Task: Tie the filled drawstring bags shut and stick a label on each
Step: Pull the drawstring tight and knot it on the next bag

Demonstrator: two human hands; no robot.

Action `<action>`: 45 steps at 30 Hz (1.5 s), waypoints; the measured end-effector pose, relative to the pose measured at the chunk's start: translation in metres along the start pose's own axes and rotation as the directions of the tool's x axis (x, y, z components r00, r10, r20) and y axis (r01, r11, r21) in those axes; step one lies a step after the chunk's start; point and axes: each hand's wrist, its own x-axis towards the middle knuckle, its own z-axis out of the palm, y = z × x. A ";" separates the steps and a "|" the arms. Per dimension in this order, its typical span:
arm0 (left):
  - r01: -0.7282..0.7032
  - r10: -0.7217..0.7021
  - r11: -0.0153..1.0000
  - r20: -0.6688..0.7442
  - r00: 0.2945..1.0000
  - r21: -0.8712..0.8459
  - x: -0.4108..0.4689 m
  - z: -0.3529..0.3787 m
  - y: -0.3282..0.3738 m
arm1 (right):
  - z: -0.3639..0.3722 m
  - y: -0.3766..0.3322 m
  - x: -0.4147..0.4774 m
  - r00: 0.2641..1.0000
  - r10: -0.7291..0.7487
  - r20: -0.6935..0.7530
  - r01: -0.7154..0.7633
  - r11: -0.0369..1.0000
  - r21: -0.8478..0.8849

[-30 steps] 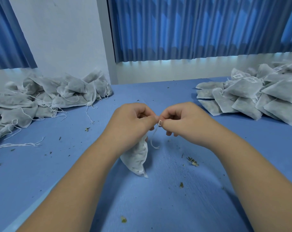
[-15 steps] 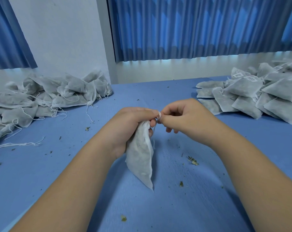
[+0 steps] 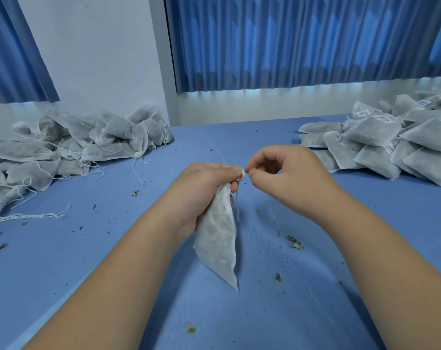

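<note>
One filled drawstring bag point(image 3: 218, 238) hangs above the blue table point(image 3: 113, 248), neck gripped in left hand point(image 3: 201, 188); right hand point(image 3: 282, 173) pinches its string point(image 3: 242, 172) (fingers curled).

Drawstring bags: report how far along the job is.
Done: the right pile, with barcode labels showing on several bags. In hand: the left hand grips one filled bag by its neck while the right hand pinches its drawstring at the top; no label on it is visible. Still to do: the left pile, strings trailing loose, no labels visible.
</note>
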 end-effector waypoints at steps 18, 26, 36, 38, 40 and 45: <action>-0.031 0.037 0.993 -0.057 0.998 0.112 0.002 -0.003 -0.004 | 0.001 0.000 -0.002 0.993 0.024 0.118 -0.020 0.999 -0.039; -0.018 0.039 0.985 -0.117 0.992 0.173 0.003 -0.006 -0.005 | -0.009 -0.001 0.001 0.996 0.084 0.033 -0.086 0.993 0.083; -0.038 0.063 0.975 -0.112 0.992 0.217 0.004 -0.002 -0.007 | -0.009 -0.005 0.003 0.992 0.103 0.076 -0.127 0.749 0.650; -0.049 0.075 0.976 -0.117 0.990 0.214 0.004 -0.002 -0.007 | -0.007 -0.004 0.003 0.992 0.105 0.074 -0.127 0.712 0.691; -0.057 0.084 0.976 -0.124 0.989 0.210 0.004 -0.001 -0.008 | -0.007 -0.001 0.004 0.991 0.128 0.047 -0.126 0.725 0.677; -0.053 0.089 0.974 -0.158 0.983 0.219 0.005 -0.001 -0.009 | -0.010 0.002 0.007 0.980 0.197 -0.004 -0.159 0.803 0.575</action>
